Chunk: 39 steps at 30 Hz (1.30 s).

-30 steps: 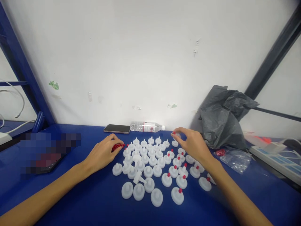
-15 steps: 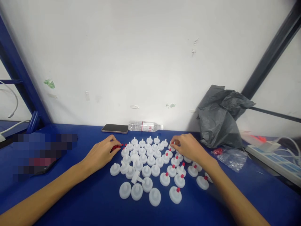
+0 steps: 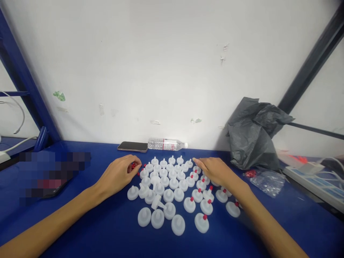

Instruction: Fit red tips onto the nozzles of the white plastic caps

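Blue tabletop (image 3: 107,229): nearest us, under everything we list up to the wall.
Front white lids (image 3: 178,225): three round ones in a loose row, nozzles bare, the start of a cluster running away from us.
Tipped lid (image 3: 156,202): on its side just behind that row, nozzle pointing right.
Red-capped lids (image 3: 201,223): grouped on the cluster's right side, some partly behind the right forearm.
Clear bag (image 3: 268,182): right of the right forearm, with red pieces (image 3: 251,173) at its left end.
Left hand (image 3: 119,175): at the cluster's left edge, fingers curled, thumb and forefinger tips close together — we cannot tell whether they pinch anything.
Loose red caps (image 3: 133,166): by the left fingertips, partly covered by that hand.
Right hand (image 3: 217,170): over the cluster's far right, fingers stretched forward and left, fingertips near a bare nozzle; we cannot tell if they grasp something.
Phone (image 3: 132,146): flat beyond the lids, left of the bottle.
Bottle (image 3: 168,144): clear, lying along the wall.
Grey plastic bag (image 3: 249,143): crumpled, far right.
Wall (image 3: 166,71): white and scuffed, behind it all.
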Motion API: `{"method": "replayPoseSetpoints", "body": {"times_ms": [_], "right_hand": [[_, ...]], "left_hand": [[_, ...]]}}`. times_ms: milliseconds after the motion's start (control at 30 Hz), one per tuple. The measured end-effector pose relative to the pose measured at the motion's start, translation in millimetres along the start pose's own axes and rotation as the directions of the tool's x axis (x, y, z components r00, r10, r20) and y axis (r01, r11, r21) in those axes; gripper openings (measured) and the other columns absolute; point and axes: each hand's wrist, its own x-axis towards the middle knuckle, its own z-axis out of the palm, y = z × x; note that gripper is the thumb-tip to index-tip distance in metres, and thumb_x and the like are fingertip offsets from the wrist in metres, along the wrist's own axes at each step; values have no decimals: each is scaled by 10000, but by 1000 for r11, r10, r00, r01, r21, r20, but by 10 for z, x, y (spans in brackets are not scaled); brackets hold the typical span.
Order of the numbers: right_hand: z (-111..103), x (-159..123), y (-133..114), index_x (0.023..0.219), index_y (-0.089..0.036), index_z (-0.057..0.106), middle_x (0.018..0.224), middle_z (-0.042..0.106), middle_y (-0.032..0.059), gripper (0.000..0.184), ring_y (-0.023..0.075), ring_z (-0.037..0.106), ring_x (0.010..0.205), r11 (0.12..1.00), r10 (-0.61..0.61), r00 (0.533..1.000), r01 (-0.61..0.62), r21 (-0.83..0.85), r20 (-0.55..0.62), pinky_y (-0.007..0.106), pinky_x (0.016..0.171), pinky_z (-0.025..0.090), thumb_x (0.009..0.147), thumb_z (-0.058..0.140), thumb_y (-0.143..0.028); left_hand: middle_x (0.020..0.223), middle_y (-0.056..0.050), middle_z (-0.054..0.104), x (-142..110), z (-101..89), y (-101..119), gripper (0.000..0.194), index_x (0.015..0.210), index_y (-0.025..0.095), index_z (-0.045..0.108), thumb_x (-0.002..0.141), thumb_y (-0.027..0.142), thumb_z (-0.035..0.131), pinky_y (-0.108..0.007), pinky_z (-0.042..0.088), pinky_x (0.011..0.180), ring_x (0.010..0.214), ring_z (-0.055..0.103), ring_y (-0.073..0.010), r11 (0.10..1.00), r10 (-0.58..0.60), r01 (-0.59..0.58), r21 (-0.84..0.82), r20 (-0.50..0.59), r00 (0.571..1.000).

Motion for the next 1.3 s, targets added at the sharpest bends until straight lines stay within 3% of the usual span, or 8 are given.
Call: {"method": "replayPoseSetpoints", "body": {"times_ms": [100, 300, 433, 533, 800, 1000, 1200, 1300], "right_hand": [[-31, 5, -23, 831, -221, 724, 724, 746, 37, 559, 215, 713, 701, 1000, -6, 999, 7, 21, -34, 302, 656, 445, 1071, 265, -431], [-179, 16, -136, 1174, -192, 635, 1149, 717, 105, 305, 282, 682, 1009, 998, 43, 971, -29, 62, -234, 410, 895, 487, 1033, 429, -367], [-237, -40, -400, 1175, -211, 575, 1192, 655, 98, 228, 236, 663, 1005, 952, -146, 918, 231, 200, -369, 387, 867, 531, 1029, 400, -216], [-232, -102, -657, 1192, -217, 537, 1207, 647, 101, 256, 248, 605, 1110, 876, -340, 860, 437, 206, -381, 424, 917, 509, 1003, 400, -113], [-174, -247, -1106, 1237, -202, 468, 1144, 684, 70, 227, 198, 631, 1058, 699, -464, 755, 634, 333, -464, 372, 926, 525, 1013, 501, -185], [-167, -275, -1104, 1282, -223, 472, 1148, 691, 65, 307, 205, 654, 1049, 680, -394, 791, 593, 431, -467, 378, 903, 552, 992, 568, -252], [-102, -262, -1111, 1294, -283, 501, 1213, 665, 17, 367, 166, 634, 1104, 613, -241, 866, 486, 623, -438, 319, 958, 530, 955, 639, -247], [-106, -261, -1138, 1300, -298, 502, 1234, 657, 10, 357, 157, 620, 1124, 593, -256, 866, 492, 637, -430, 310, 982, 518, 969, 614, -222]], "left_hand": [[940, -30, 712, 2, 21, -12, 225, 979, 223, 698, 938, 342, 512, -303, 499, 792, 795, 648, -185, 1000, 0, -1, -16, -19, 1000], [994, -44, 708, -2, -28, 81, 305, 1048, 222, 724, 976, 414, 498, -286, 510, 765, 818, 650, -172, 989, 20, -36, -146, -112, 994], [872, -18, 724, -59, -89, 262, 295, 1014, 210, 717, 950, 451, 561, -235, 494, 599, 648, 627, -128, 937, -55, 21, -348, -88, 995], [841, -13, 728, -119, -92, 388, 273, 982, 204, 717, 935, 445, 597, -217, 491, 577, 668, 641, -128, 893, -59, 24, -450, -63, 996], [673, 45, 711, -265, -71, 610, 132, 959, 224, 731, 918, 326, 659, -167, 477, 519, 533, 618, -79, 846, 77, -96, -525, -57, 995], [836, 4, 753, -277, -49, 667, 131, 1001, 201, 739, 934, 253, 639, -156, 508, 510, 571, 662, -79, 813, 196, -223, -538, -109, 975], [741, 11, 709, -270, -20, 601, 180, 1072, 189, 722, 950, 278, 625, -189, 464, 552, 591, 617, -92, 892, 288, -326, -314, -162, 944], [768, 5, 667, -285, -17, 591, 162, 1019, 179, 693, 989, 254, 552, -205, 434, 596, 636, 583, -96, 893, 345, -373, -252, -148, 927]]}}
